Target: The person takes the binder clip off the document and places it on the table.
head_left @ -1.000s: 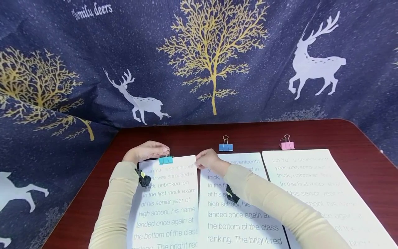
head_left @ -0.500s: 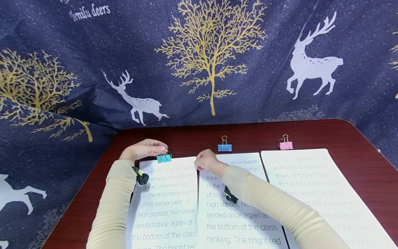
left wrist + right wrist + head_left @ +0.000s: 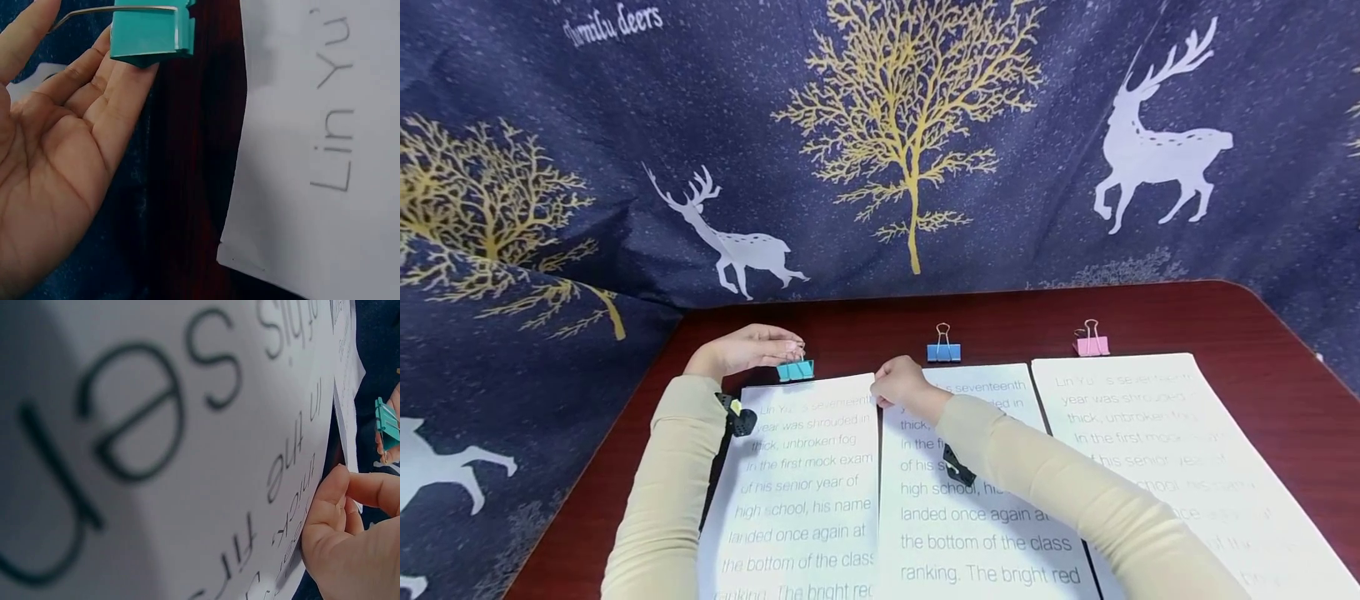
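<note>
My left hand (image 3: pixel 748 347) pinches a teal binder clip (image 3: pixel 795 370) by its wire handles. The clip is just beyond the top edge of the left paper stack (image 3: pixel 805 500), and in the left wrist view a gap separates the clip (image 3: pixel 140 34) from the printed sheet (image 3: pixel 300 125). Thumb and fingers of my right hand (image 3: pixel 904 387) pinch the top right corner of that left stack. The forearm above it crosses the middle paper stack (image 3: pixel 977 546). In the right wrist view, curled fingers of the right hand (image 3: pixel 359 540) show at the paper edge.
A blue binder clip (image 3: pixel 943 352) stands behind the middle stack, and a pink binder clip (image 3: pixel 1092 345) behind the right paper stack (image 3: pixel 1127 425). All lie on a dark red table (image 3: pixel 857 329). A blue cloth (image 3: pixel 1000 242) with deer and trees hangs behind.
The teal clip in my left hand has moved up and away from the left stack's top edge, which it overlapped before. The right hand keeps its pinch at the corner.
</note>
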Demonstrator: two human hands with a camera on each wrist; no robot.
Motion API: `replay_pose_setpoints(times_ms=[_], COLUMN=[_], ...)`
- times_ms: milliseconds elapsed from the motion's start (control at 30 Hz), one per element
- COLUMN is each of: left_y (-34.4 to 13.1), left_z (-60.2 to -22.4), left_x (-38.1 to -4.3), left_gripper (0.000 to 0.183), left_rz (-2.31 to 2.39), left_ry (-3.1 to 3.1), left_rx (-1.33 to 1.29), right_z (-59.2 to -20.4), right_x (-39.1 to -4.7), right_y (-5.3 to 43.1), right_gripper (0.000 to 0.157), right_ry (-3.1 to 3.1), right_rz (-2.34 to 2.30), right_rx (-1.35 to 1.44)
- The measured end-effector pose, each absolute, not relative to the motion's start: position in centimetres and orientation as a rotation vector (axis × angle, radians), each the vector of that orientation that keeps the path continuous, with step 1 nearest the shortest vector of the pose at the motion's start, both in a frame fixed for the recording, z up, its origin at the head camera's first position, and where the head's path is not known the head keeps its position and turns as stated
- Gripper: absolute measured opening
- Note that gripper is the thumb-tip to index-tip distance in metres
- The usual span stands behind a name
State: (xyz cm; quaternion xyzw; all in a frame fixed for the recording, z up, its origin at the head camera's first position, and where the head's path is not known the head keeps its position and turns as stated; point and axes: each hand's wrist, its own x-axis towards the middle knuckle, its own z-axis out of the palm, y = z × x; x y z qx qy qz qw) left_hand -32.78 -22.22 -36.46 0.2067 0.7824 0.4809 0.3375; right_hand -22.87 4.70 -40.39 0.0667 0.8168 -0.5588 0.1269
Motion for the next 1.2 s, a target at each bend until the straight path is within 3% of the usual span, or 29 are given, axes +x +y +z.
replay_pose_setpoints(times_ms=[600,1200], left_y=[-18.3,-17.7], left_z=[-37.8,-39.5], left_x=[-33.2,-33.2], left_gripper=[0.043,0.048], left_rz=[1.282,1.296], left_ry=[2.084,2.081], left_rx=[0.413,0.375], right_z=[-40.9,-40.4], right_x=[-22.6,-22.6], right_y=[5.0,4.9], right_gripper=[0.009,0.014], right_ry=[2.385,2.372], right_rz=[-1.610,-1.611], right_rx=[0.221,0.177])
